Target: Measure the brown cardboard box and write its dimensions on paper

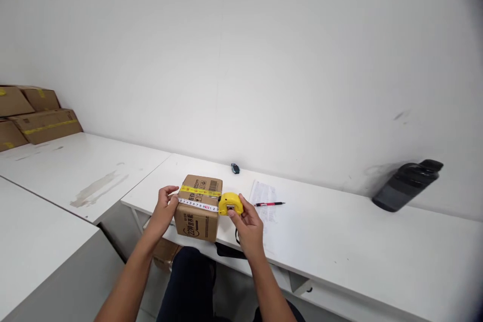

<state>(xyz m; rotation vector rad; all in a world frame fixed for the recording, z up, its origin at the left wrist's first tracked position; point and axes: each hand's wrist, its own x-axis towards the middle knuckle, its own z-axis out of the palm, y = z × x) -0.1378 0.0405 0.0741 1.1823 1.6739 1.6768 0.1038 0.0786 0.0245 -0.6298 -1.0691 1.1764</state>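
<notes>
A small brown cardboard box (196, 224) with dark print and a strip of yellow tape sits at the front edge of the white table. Across its top runs the white, numbered blade of a tape measure (231, 200) with a yellow case. My right hand (249, 226) grips that case just past the box's right side, thumb on its front. At the box's left edge my left hand (166, 207) is closed, its fingers pinching the blade's end against the corner. The very tip of the blade is hidden by those fingers.
Right of the box, a red and black pen (270, 204) lies on a sheet of paper (263, 192). A small dark object (235, 168) is near the wall. A black bottle (405, 186) stands farther right. Cardboard boxes (49, 125) are stacked at the far left.
</notes>
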